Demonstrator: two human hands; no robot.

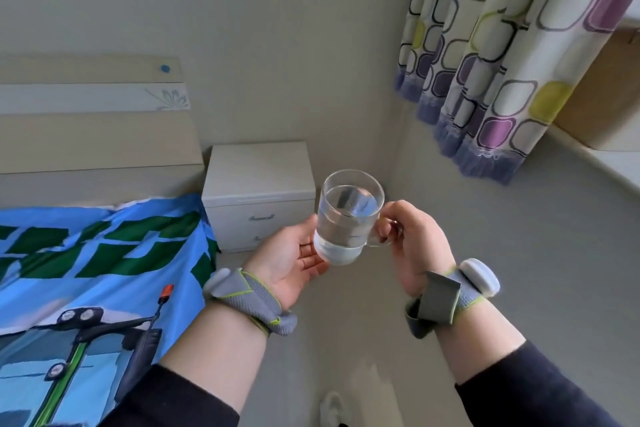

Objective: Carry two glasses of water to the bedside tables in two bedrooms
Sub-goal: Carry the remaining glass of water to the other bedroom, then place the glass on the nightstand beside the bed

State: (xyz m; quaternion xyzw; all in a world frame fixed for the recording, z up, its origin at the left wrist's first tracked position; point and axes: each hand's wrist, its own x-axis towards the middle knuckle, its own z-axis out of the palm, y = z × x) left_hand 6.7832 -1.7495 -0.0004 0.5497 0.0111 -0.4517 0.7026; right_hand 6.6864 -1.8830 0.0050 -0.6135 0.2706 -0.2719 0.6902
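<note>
A clear glass mug of water [348,218] is held in the air in front of me, more than half full. My right hand [414,246] grips its handle on the right side. Palm up, my left hand [294,256] cups the mug's base and left wall. Beyond and slightly left of the mug stands a white bedside table [259,166] with two drawers, its top bare. The mug is nearer to me than the table and does not touch it.
A bed with a blue and green tractor-print cover [97,274] fills the left, against a pale wooden headboard [97,135]. Patterned curtains [502,55] hang at upper right above a window sill [609,163]. Grey floor [485,253] lies between bed and wall.
</note>
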